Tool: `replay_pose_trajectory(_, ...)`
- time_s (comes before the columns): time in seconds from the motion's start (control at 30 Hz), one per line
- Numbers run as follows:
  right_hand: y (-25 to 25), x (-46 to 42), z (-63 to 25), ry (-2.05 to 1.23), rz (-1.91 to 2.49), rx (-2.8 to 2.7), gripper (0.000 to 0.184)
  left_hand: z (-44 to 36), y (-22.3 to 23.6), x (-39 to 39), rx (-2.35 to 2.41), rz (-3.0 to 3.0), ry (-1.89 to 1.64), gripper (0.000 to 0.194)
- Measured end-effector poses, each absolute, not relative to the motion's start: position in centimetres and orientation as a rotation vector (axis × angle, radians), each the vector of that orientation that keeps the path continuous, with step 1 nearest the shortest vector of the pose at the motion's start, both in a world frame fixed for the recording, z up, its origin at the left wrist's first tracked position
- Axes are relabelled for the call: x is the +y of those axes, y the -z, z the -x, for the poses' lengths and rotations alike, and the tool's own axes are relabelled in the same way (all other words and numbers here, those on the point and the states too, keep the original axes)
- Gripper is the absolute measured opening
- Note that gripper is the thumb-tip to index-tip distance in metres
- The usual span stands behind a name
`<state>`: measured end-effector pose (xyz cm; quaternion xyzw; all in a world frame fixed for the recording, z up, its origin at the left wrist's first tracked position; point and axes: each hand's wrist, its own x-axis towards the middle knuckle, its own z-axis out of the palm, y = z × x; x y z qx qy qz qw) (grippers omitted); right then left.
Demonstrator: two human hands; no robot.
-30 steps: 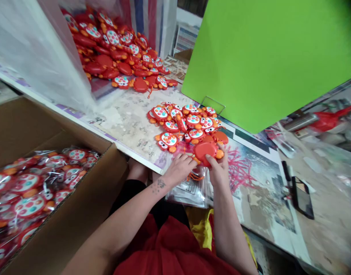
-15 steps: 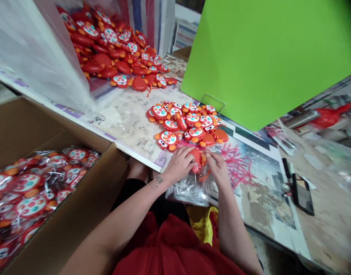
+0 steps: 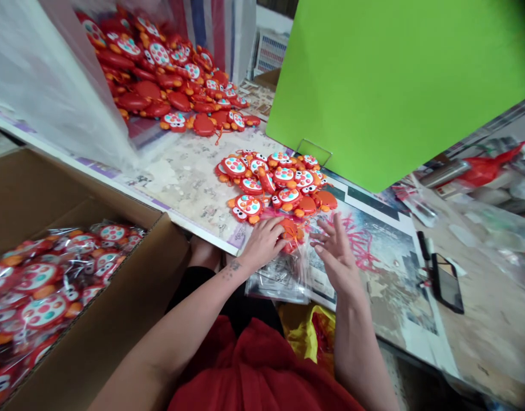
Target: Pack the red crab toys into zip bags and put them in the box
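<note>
My left hand (image 3: 265, 242) is closed on a red plastic crab-like toy (image 3: 293, 233), which lies back side up near the table's front edge with an orange cord across it. Just below the toy rests a stack of clear plastic bags (image 3: 279, 279), partly under my left wrist. My right hand (image 3: 337, 254) is lifted to the right of the toy, fingers spread, holding nothing. Beyond both hands sits a small pile of the same toys (image 3: 283, 178), some showing white faces with coloured dots. Pink plastic ties (image 3: 360, 245) lie scattered behind my right hand.
A cardboard box (image 3: 129, 274) at the left holds bagged toys (image 3: 44, 285). At the back left, a large woven sack (image 3: 91, 108) spills loose toys (image 3: 160, 85). A green board (image 3: 374, 85) stands behind the pile. A phone (image 3: 447, 282) lies at the right.
My right hand has let go of the toy's orange cord and moved right, its fingers spreading. My left hand stays on the toy. The whole view has shifted slightly.
</note>
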<state>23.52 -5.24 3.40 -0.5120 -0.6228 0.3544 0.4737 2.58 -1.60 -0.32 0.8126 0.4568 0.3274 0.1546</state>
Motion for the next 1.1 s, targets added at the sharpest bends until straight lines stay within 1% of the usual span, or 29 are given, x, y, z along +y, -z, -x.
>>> replay_pose_trajectory(0.03, -3.4, -5.1, -23.4, -0.846, 1.26, -1.481, 0.063, -2.6, 0.3, -1.6, 1.314, -2.332, -0.931, 0.015)
replay_pose_trajectory(0.17, -2.1, -4.8, -23.3, -0.743, 1.586, -1.538, 0.047, -2.5, 0.4, -1.6, 1.313, -2.332, -0.925, 0.01)
replay_pose_trajectory(0.23, -1.2, -4.9, -23.1, -0.77, 1.659, -1.546, 0.051, -2.6, 0.5, -1.6, 1.304, -2.33, -0.933, 0.011)
replay_pose_trajectory(0.33, -0.3, -4.7, -22.4, -0.833, 1.636, -1.491, 0.058, -2.6, 0.4, -1.6, 1.302, -2.316, -0.928, 0.011)
replay_pose_trajectory(0.43, -0.1, -4.3, -21.7, -0.809, 1.646, -1.501, 0.053, -2.6, -0.2, -1.2, 1.324, -2.264, -0.877, 0.008)
replay_pose_trajectory(0.53, -0.3, -4.2, -21.1, -0.734, 1.658, -1.54, 0.049, -2.5, -1.4, -0.7, 1.304, -2.195, -0.794, 0.005)
replay_pose_trajectory(0.73, -0.6, -4.7, -20.1, -0.495, 1.726, -1.541, 0.053, -2.1, -3.5, -0.8, 1.243, -2.171, -0.785, 0.008)
replay_pose_trajectory(0.83, -0.2, -4.5, -20.3, -0.594, 1.713, -1.508, 0.057, -2.0, -3.6, -1.3, 1.234, -2.158, -0.786, 0.009)
replay_pose_trajectory(1.0, 0.1, -3.9, -20.9, -0.967, 1.674, -1.309, 0.06, -1.9, -2.9, -1.5, 1.167, -2.065, -0.829, 0.009)
replay_pose_trajectory(1.1, -0.5, -3.8, -20.7, -1.125, 1.636, -1.245, 0.056, -1.9, -2.6, -1.4, 1.152, -2.005, -0.831, 0.01)
